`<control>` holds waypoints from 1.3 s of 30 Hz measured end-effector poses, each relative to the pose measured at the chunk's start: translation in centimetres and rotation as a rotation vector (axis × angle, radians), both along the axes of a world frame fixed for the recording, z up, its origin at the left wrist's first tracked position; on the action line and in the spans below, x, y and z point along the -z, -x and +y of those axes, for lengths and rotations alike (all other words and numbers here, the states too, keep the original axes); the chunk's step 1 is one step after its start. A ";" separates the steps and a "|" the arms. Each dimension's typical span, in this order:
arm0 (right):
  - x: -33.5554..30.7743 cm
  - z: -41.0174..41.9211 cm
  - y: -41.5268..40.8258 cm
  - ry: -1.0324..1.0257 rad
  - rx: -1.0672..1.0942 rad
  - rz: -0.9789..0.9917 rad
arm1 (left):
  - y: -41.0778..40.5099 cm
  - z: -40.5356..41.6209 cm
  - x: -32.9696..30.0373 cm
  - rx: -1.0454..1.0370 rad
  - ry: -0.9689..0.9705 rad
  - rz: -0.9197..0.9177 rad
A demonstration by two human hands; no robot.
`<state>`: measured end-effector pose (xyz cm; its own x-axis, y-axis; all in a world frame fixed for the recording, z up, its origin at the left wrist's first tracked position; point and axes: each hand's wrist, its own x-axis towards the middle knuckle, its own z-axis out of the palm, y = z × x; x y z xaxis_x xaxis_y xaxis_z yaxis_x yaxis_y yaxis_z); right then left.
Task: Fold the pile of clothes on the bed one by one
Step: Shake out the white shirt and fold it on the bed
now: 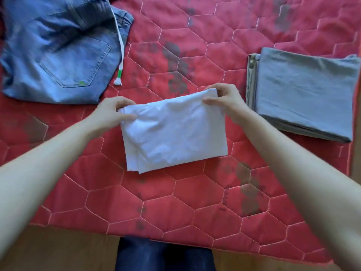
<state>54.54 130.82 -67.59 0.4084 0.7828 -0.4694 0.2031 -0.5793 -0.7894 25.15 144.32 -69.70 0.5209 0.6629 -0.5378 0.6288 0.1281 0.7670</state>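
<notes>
A white garment (173, 132), folded into a small rectangle, lies in the middle of the red quilted bed (175, 208). My left hand (115, 112) pinches its far left corner between thumb and fingers. At the far right corner, my right hand (222, 98) pinches the cloth the same way. Blue jeans (58, 49) lie unfolded at the back left, a white drawstring (121, 55) with a green tip hanging over their edge. A folded grey garment (304, 94) sits flat at the right.
The bed's near edge (136, 237) runs across the bottom, with wooden floor and my dark trouser legs (164, 255) below it. The bed's right edge lies just past the grey garment.
</notes>
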 end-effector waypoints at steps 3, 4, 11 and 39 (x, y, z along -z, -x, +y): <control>3.2 1.2 1.0 0.065 0.090 -0.112 | -0.2 -0.5 2.8 -0.180 -0.010 0.062; 3.9 1.3 1.5 0.081 0.130 -0.175 | -0.3 -0.9 3.3 -0.228 -0.048 0.073; 6.0 0.6 4.8 0.060 0.215 -0.539 | -3.0 -7.0 2.4 -0.128 -0.708 0.340; 7.3 -5.2 7.0 0.225 -0.161 -0.722 | -1.9 -9.8 6.0 0.059 -0.586 0.561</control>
<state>47.50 125.67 -74.84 0.5627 0.7761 -0.2848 0.7183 -0.6295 -0.2962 27.07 134.52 -75.74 0.3195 0.8978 -0.3032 0.9327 -0.2415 0.2679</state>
